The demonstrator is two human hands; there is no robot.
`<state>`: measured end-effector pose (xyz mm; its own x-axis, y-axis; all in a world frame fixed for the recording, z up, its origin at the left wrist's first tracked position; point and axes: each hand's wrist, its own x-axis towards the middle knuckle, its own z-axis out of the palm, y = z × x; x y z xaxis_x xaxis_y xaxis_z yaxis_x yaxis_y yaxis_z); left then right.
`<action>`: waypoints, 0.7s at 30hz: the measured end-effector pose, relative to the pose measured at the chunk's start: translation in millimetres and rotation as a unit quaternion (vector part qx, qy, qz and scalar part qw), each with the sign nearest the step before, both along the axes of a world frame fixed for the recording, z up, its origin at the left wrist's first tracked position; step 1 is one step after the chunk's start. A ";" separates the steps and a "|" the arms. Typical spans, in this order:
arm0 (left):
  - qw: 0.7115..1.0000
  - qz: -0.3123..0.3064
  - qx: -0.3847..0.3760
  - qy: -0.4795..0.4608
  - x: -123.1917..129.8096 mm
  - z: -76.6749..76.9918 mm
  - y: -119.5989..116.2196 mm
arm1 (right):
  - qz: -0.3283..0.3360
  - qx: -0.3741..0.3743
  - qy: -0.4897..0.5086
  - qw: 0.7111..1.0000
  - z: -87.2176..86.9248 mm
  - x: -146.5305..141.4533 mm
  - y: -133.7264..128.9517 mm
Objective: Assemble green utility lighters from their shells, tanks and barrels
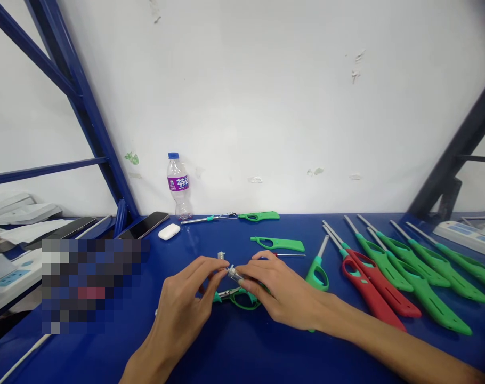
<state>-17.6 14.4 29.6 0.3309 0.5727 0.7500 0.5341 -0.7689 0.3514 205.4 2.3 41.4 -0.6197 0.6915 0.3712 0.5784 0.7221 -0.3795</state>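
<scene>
Between the fingertips of my right hand is a small clear plastic lighter fuel tank with a metallic valve end pointing left. My left hand pinches thumb and forefinger together right at that valve end; whatever lies between them is too small to make out. Just behind the fingertips stands another small clear piece with a metallic top. Below both hands, an opened green lighter with a metal rod lies on the blue table, partly covered by my right hand.
Green lighters and red lighters lie at right. Green handle shells and a thin screwdriver are behind my hands. Farther back are a metal lighter rod, bottle, white case and phone.
</scene>
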 end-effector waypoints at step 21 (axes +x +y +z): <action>0.996 0.010 0.066 0.058 -2.8 -5.7 0.0 | 0.010 0.029 -0.008 0.999 0.5 -7.0 -5.6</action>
<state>-20.4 14.4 23.9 0.4088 0.4792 0.7767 0.5803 -0.7934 0.1840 198.4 -3.4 41.9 -0.6393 0.6564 0.4004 0.5690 0.7542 -0.3278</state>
